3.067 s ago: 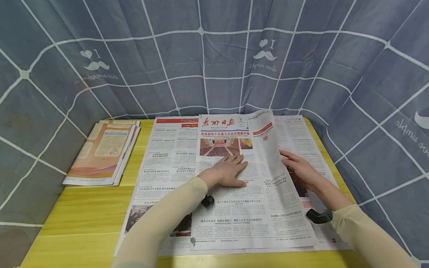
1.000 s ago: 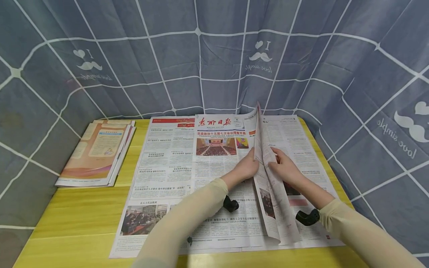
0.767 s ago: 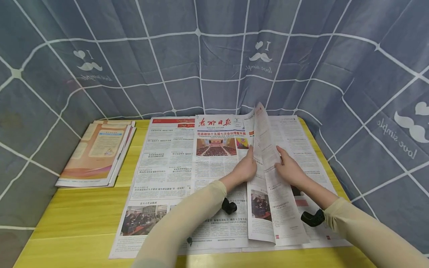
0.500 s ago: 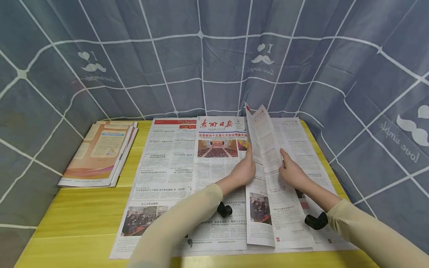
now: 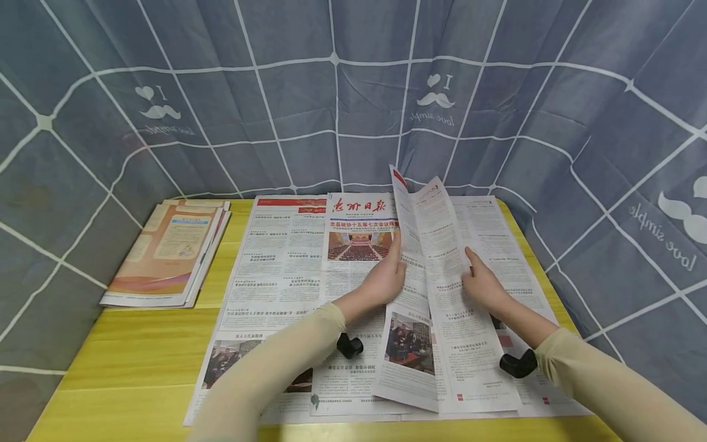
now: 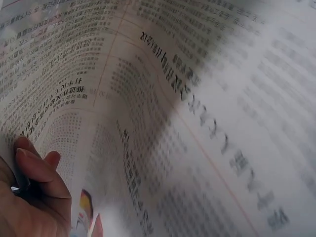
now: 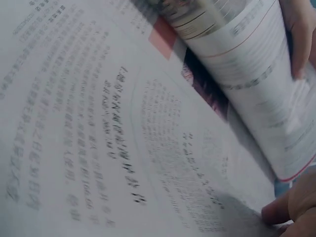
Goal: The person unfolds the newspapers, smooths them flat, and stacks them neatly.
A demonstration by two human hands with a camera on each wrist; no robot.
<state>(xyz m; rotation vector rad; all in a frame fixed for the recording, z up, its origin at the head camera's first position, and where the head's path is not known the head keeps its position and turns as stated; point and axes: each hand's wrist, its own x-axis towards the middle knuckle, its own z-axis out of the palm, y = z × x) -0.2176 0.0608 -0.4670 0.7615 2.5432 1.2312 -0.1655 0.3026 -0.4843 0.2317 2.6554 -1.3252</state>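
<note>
A newspaper (image 5: 353, 350) lies spread out, and its right-hand pages are lifted into two upright, slightly curled leaves. My left hand (image 5: 383, 279) grips the outer edge of the left leaf (image 5: 411, 294), which has a photo of people near its foot. The right leaf (image 5: 461, 307) is pinched at its right edge by my right hand (image 5: 486, 288). Close up in the left wrist view, thumb and fingers of the left hand (image 6: 42, 192) hold the bent paper. In the right wrist view, fingertips of the right hand (image 7: 291, 210) sit at the page edge.
More newspaper sheets (image 5: 270, 264) lie beneath, covering much of the yellow wooden table (image 5: 127, 368). A stack of booklets (image 5: 160, 258) with an orange cover sits at the left. A grey checked curtain (image 5: 364, 123) hangs behind and along both sides.
Earlier, the left palm lay flat on the front page while the right hand lifted its right side. Since then both hands have taken hold; the leaves have parted, the left one swinging left.
</note>
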